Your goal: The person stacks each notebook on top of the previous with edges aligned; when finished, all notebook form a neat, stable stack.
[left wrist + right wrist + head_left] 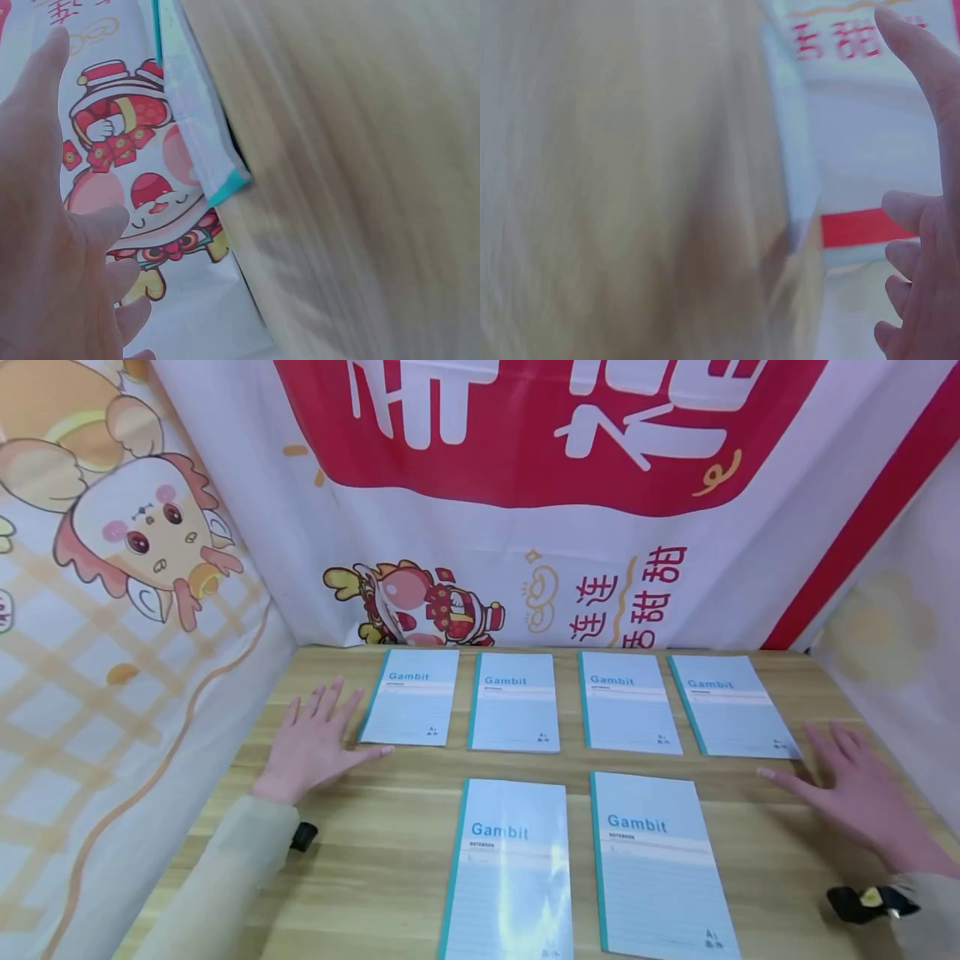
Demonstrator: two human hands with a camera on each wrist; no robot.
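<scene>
Several pale blue "Gambit" notebooks with teal spines lie flat on the wooden table. At the left end of the far row is one notebook (411, 697), and my left hand (311, 743) is beside it with fingers spread, holding nothing. My right hand (858, 789), also spread and holding nothing, is beside the notebook at the right end (733, 706). Between these two lie a second notebook (513, 702) and a third notebook (630, 702). Closer to me are a glare-streaked notebook (510, 868) and, to its right, another notebook (663, 864).
The wooden table (367, 827) ends at a white and red printed cloth (517, 543) hanging behind it. A patterned cloth (112, 710) slopes up along the left side, and a pale cloth (892, 635) borders the right. Dark straps sit at both wrists.
</scene>
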